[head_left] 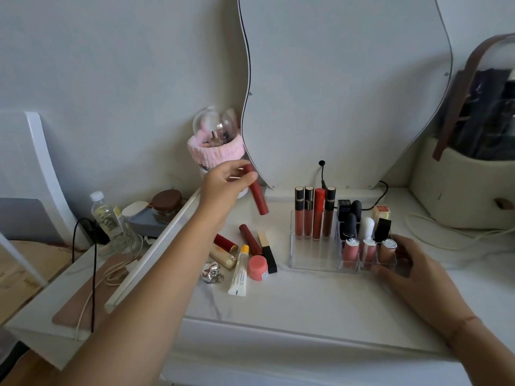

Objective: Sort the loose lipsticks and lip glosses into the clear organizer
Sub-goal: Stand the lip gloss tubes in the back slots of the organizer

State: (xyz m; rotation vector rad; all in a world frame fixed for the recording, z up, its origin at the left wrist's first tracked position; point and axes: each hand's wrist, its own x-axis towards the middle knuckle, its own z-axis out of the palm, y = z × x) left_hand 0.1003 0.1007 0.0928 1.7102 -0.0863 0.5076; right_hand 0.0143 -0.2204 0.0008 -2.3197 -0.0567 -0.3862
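Observation:
My left hand (pixel 225 181) is raised above the table's left side, shut on a dark red lip gloss tube (pixel 257 195) that hangs tilted from my fingers. My right hand (pixel 404 263) rests on the front right corner of the clear organizer (pixel 312 261), fingers wrapped around its wall. The organizer holds several upright glosses (pixel 313 213) at the back left and several lipsticks in the right cells. Loose items lie left of it: a red tube (pixel 249 236), a black and gold lipstick (pixel 267 250), a red lipstick (pixel 225 243), a cream lipstick (pixel 223 256).
A white squeeze tube (pixel 239 271), a pink jar (pixel 257 267) and a silver trinket (pixel 212 272) lie among the loose items. A wavy mirror (pixel 348 93) stands behind, a pink-banded cup (pixel 216 151) at its left, a beige bag (pixel 457 188) at right. A bottle (pixel 107 214) stands on a lower shelf.

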